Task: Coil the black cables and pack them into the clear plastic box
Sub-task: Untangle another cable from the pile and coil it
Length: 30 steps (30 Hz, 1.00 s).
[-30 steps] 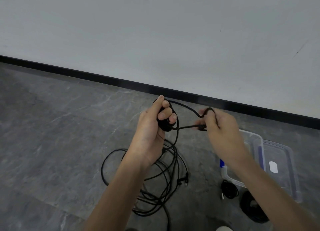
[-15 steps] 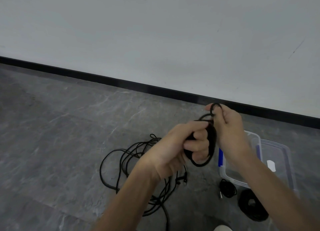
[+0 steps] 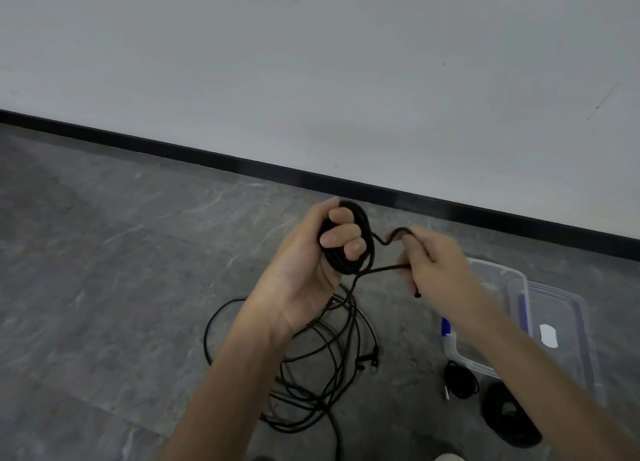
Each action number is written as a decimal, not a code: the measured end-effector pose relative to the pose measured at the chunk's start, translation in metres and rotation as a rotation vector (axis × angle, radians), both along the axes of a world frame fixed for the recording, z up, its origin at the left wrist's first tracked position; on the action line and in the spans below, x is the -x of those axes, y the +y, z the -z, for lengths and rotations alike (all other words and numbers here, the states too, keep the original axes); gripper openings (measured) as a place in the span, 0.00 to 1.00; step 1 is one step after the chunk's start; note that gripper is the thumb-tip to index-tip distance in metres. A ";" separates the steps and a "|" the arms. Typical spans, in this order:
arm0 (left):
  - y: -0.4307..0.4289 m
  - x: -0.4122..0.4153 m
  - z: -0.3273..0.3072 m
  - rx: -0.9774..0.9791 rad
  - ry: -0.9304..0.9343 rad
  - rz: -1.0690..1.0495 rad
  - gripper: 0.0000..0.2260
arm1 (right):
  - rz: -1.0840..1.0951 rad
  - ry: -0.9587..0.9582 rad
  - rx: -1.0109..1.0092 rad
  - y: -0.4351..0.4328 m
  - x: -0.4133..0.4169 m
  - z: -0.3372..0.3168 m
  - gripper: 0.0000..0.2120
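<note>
My left hand (image 3: 311,263) grips a small coil of black cable (image 3: 363,225), fingers curled through its loops. A strand runs from the coil to my right hand (image 3: 440,270), which pinches a bent length of the same cable, its end poking out below the fingers. Loose tangled black cable (image 3: 322,356) hangs down from the coil and lies on the grey floor beneath my left forearm. The clear plastic box (image 3: 498,277) sits on the floor at the right, partly hidden by my right forearm.
The clear lid (image 3: 568,322) with a white label lies beside the box. Two finished black coils, a small coil (image 3: 460,379) and a larger coil (image 3: 509,415), rest on the floor in front of the box. A white wall with a black skirting (image 3: 242,162) runs behind.
My hands have drawn apart again. The left hand swung back left and up with the coil, and the right hand pulled a fresh length of cable out to the right.
</note>
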<state>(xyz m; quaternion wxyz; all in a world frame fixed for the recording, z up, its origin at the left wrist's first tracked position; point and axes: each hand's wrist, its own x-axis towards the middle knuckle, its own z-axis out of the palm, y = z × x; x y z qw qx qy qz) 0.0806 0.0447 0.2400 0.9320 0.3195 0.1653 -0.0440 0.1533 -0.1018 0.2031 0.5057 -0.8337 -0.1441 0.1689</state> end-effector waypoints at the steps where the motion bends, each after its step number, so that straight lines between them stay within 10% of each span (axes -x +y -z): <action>1: -0.001 0.001 0.000 -0.030 0.028 0.048 0.16 | 0.043 0.011 -0.006 -0.002 -0.003 0.000 0.14; 13: -0.005 0.003 0.000 -0.172 0.100 0.301 0.15 | 0.203 -0.088 0.105 -0.016 -0.016 0.008 0.14; 19: 0.004 0.003 -0.003 -0.082 0.036 0.106 0.06 | 0.129 -0.199 0.221 -0.021 -0.016 0.012 0.13; 30: 0.013 0.003 0.000 0.162 -0.138 -0.107 0.15 | -0.406 0.068 0.315 -0.002 0.010 0.015 0.12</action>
